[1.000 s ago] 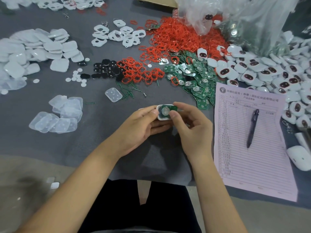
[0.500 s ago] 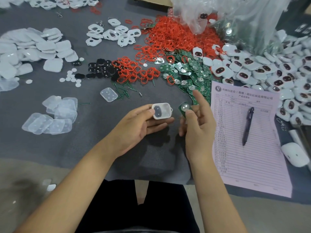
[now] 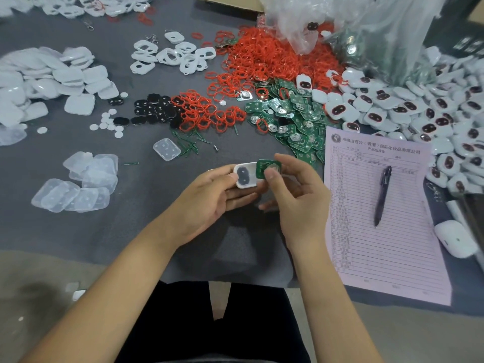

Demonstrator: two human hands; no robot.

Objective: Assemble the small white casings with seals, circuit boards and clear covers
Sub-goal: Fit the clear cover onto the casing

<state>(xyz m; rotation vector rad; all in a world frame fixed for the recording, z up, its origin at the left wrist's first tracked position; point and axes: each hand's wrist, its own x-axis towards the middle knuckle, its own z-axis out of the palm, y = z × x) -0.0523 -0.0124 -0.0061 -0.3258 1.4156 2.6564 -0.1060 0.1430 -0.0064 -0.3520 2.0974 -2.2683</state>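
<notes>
My left hand (image 3: pixel 209 197) grips a small white casing (image 3: pixel 245 176) with a dark insert showing inside it. A green circuit board (image 3: pixel 267 167) with a round silver cell is pinched in my right hand (image 3: pixel 296 195) and sits at the casing's right edge, tilted. Both hands are just above the grey mat near the table's front edge. Loose green circuit boards (image 3: pixel 296 121) lie heaped beyond my right hand. Red seals (image 3: pixel 264 64) form a big pile at the back. Clear covers (image 3: pixel 78 184) are stacked to the left.
A pink form (image 3: pixel 379 231) with a black pen (image 3: pixel 382 195) lies on the right. White casings with dark inserts (image 3: pixel 419 111) are piled far right, under a plastic bag (image 3: pixel 366 27). Black inserts (image 3: pixel 157 111), white frames (image 3: pixel 172 56) and white shells (image 3: pixel 39 82) lie at the back left.
My right hand took the circuit board away from the casing to the right, then brought it back to the casing's right edge. My left hand kept holding the casing.
</notes>
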